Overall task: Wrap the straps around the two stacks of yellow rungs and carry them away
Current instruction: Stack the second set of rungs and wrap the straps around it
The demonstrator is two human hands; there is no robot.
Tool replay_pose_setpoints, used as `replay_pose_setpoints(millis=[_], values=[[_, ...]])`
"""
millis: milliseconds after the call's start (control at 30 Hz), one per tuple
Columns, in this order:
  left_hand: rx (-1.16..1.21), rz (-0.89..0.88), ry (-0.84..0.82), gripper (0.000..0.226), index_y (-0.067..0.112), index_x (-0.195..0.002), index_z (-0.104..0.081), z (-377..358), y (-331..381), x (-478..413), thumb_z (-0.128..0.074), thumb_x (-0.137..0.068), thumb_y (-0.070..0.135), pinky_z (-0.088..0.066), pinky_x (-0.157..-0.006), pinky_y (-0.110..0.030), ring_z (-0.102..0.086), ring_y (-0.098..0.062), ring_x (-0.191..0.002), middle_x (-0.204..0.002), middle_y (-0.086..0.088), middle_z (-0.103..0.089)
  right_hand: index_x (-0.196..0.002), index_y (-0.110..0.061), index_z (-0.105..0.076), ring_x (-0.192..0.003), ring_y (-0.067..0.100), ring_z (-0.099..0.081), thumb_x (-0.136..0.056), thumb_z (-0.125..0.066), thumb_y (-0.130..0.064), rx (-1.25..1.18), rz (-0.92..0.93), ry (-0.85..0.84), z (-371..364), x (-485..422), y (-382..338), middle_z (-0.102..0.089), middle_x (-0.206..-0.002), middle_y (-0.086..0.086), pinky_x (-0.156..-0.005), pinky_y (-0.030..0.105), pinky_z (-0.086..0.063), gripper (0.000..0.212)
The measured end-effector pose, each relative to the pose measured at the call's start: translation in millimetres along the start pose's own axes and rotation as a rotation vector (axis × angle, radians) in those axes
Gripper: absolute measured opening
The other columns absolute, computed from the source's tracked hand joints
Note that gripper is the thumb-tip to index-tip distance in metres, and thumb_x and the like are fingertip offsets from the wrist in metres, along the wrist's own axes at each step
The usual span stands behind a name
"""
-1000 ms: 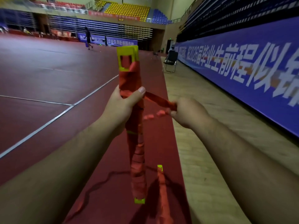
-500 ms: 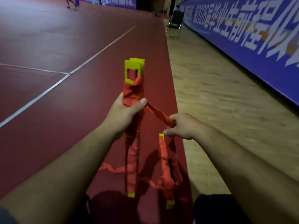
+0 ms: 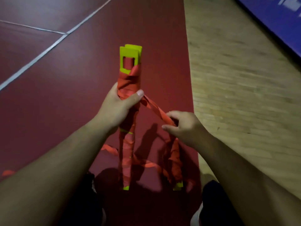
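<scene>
My left hand [image 3: 119,106] grips an upright stack of yellow rungs [image 3: 130,57], wound in orange strap, with my thumb across the front. A taut length of the orange strap [image 3: 154,110] runs from that stack down to my right hand [image 3: 184,126], which pinches it. A second strap-wrapped stack [image 3: 175,162] hangs or stands below my right hand; its yellow foot shows near the floor. Loose strap [image 3: 109,148] trails over the floor to the left.
I stand on a dark red sports floor [image 3: 65,79] with white lines [image 3: 40,54]. A wooden floor strip [image 3: 244,79] runs along the right, bounded by a blue banner [image 3: 280,17]. My dark shoes [image 3: 216,204] show at the bottom.
My view has tipped down from the hall to the floor. My right hand has dropped lower, drawing the strap diagonally down from the held stack. The second stack now shows under it.
</scene>
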State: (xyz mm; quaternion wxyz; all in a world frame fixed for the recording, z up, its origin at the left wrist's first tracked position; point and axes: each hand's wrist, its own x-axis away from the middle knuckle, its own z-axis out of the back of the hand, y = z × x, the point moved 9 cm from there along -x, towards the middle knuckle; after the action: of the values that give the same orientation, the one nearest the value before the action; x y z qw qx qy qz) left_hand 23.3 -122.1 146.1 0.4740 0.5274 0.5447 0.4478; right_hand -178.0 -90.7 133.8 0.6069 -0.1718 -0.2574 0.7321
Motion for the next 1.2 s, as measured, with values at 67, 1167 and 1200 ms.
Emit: replay_pose_setpoints(millis=[67,1167,1200], values=[[0.016,0.007,0.013,0.027,0.019,-0.103,-0.062,7,-3,-5,-0.076,-0.081,0.022,-0.055,-0.069,-0.031,-0.064,-0.015,-0.073,-0.081,0.001,-0.067,-0.099,-0.010,-0.070,-0.068,0.009,-0.064,-0.081,-0.078,-0.007,-0.420,-0.083,0.015,-7,9,3,-0.072,-0.073,-0.002,-0.067,0.024,-0.050,0.019],[-0.006,0.294,0.137,0.027,0.005,-0.104,-0.067,2,-61,-6,-0.076,-0.086,0.022,-0.051,-0.069,-0.034,-0.061,-0.021,-0.070,-0.078,-0.009,-0.065,-0.100,-0.030,-0.074,-0.087,0.006,-0.067,-0.089,-0.070,-0.008,-0.465,0.117,0.196,5,31,1,-0.073,-0.093,-0.012,-0.077,0.024,-0.052,0.025],[0.007,0.299,0.160,0.031,0.001,-0.108,-0.067,4,-63,-7,-0.075,-0.087,0.023,-0.052,-0.070,-0.036,-0.062,-0.022,-0.072,-0.082,-0.011,-0.066,-0.104,-0.028,-0.074,-0.088,0.004,-0.067,-0.089,-0.069,-0.011,-0.425,0.123,0.168,-1,31,0,-0.074,-0.094,-0.012,-0.077,0.020,-0.052,0.023]])
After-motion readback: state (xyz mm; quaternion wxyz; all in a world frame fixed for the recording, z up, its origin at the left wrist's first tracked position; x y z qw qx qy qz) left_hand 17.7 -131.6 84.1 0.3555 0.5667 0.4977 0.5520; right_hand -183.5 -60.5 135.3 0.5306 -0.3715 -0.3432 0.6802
